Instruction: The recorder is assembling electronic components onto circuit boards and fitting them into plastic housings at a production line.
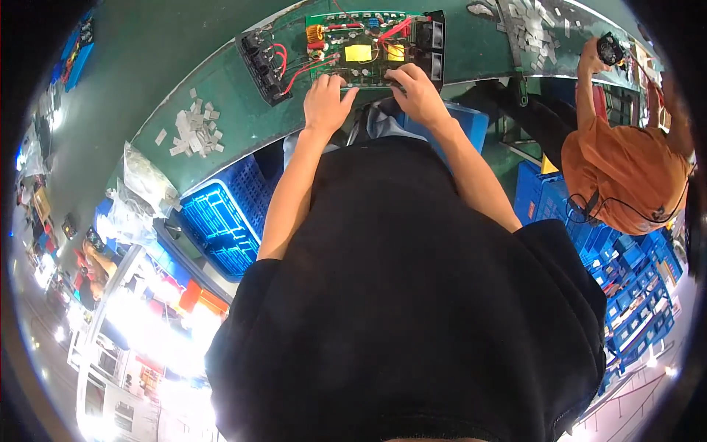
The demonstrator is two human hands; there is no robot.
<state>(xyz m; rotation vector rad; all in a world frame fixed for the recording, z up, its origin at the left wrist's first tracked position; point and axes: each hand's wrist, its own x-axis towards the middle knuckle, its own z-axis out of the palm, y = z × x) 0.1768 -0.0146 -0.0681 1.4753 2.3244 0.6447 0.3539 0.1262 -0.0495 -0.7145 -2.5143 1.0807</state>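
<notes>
A green circuit board lies on the bench in front of me, crowded with parts: a copper-coloured coil, yellow-wrapped blocks and red wires. Along its near edge my left hand has its fingers curled over the rim, thumb to the right. My right hand grips the same edge further right, fingers bent inward; its fingertips are partly hidden. A black end panel with sockets stands at the board's left, joined to it by red wires. Another black end panel sits against its right end.
Small pale pieces lie scattered on the green bench at left, with another heap at far right. A blue crate and plastic bags are left of me. At right a co-worker in an orange shirt holds a dark part.
</notes>
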